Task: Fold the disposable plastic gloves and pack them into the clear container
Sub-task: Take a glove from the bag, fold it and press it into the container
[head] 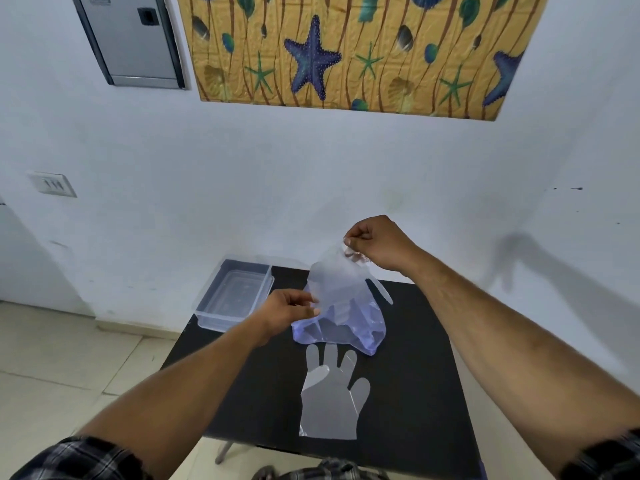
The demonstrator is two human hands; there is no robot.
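A thin clear plastic glove hangs in the air above the black table. My right hand pinches its top edge and my left hand pinches its lower left edge. Below it lies a bluish plastic bag with more gloves inside. Another clear glove lies flat on the table near the front edge, fingers pointing away from me. The clear container stands at the table's far left corner, with nothing visible inside.
The table stands against a white wall. Tiled floor shows to the left and below the front edge. A metal leg shows under the table front. A seashell-patterned panel and a grey cabinet hang on the wall above.
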